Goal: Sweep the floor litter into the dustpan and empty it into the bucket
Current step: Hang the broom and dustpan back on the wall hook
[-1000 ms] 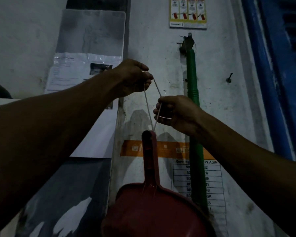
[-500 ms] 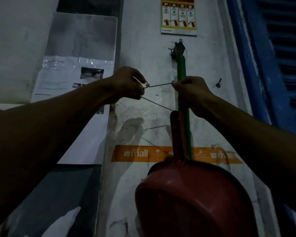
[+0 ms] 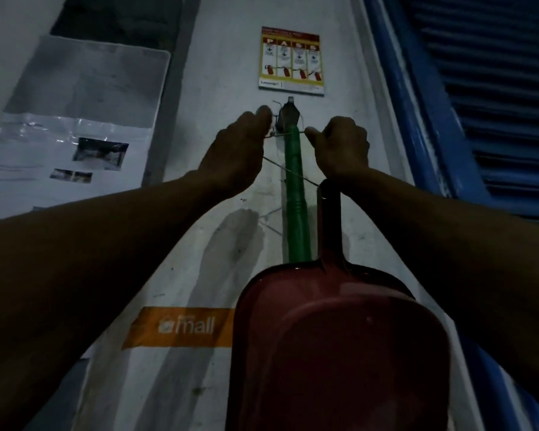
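A red dustpan (image 3: 333,343) hangs upright against the white wall, its handle (image 3: 330,219) pointing up, with a thin string loop (image 3: 290,172) running from the handle's top. My left hand (image 3: 240,150) pinches one end of the loop by the wall hook (image 3: 288,115). My right hand (image 3: 339,144) pinches the other end just right of the hook. Between the hands, a green broom handle (image 3: 296,194) hangs from the same hook, behind the dustpan. No bucket or floor litter is in view.
A blue louvred door (image 3: 486,98) stands at the right. A fire-extinguisher notice (image 3: 290,60) is stuck above the hook. Laminated papers (image 3: 69,129) cover the wall at the left, and an orange "mall" tape strip (image 3: 181,326) crosses the wall low down.
Both hands have risen with the string stretched between them, from beside the broom handle up to the hook. The dustpan came up and to the right with them.
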The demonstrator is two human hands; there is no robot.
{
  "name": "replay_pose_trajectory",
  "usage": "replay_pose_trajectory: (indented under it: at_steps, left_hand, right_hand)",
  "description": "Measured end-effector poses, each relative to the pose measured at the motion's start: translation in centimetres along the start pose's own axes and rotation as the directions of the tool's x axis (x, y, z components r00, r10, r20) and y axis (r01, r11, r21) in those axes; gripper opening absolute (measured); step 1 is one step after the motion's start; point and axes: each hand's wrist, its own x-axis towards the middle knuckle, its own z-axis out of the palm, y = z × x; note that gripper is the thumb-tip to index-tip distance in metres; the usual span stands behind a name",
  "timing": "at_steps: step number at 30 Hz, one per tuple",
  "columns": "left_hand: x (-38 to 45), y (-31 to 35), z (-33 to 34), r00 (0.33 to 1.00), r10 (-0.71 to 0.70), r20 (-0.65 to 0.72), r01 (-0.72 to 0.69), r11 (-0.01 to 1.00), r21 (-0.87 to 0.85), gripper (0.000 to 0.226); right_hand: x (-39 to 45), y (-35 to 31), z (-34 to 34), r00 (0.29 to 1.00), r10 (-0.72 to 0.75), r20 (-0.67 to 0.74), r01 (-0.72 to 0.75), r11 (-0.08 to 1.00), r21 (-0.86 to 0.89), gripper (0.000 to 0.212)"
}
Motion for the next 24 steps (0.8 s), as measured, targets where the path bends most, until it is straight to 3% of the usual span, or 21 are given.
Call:
replay_pose_trajectory:
  at_steps: [2, 4, 14, 18, 24]
  left_hand:
    - [0.4, -0.2, 0.6, 0.984, 0.168, 0.053, -0.173, 0.979, 0.109, 0.025]
    - [1.1, -0.7, 1.2, 0.971, 0.227, 0.078, -0.237, 0.957, 0.165, 0.031]
    - [8.0, -2.0, 4.8, 0.991, -0.037, -0.132, 0.081, 0.936, 0.344, 0.035]
    - [10.9, -1.6, 5.4, 0.984, -0.114, -0.137, 0.149, 0.948, 0.283, 0.042]
    - [11.1, -1.6, 5.8, 0.958, -0.286, 0.007, 0.286, 0.958, -0.019, 0.044]
  right_hand:
    - [1.1, 0.6, 0.6, 0.999, -0.017, -0.046, 0.016, 1.0, -0.026, 0.037]
    - [2.0, 1.0, 1.1, 0.996, -0.031, -0.085, 0.028, 0.999, -0.035, 0.036]
    - [7.7, -0.2, 3.9, 0.979, -0.043, -0.197, 0.063, 0.994, 0.094, 0.038]
    - [9.7, -0.7, 4.4, 0.977, -0.01, -0.212, 0.038, 0.991, 0.129, 0.032]
    - [9.3, 1.4, 5.5, 0.991, 0.017, -0.135, 0.006, 0.986, 0.164, 0.035]
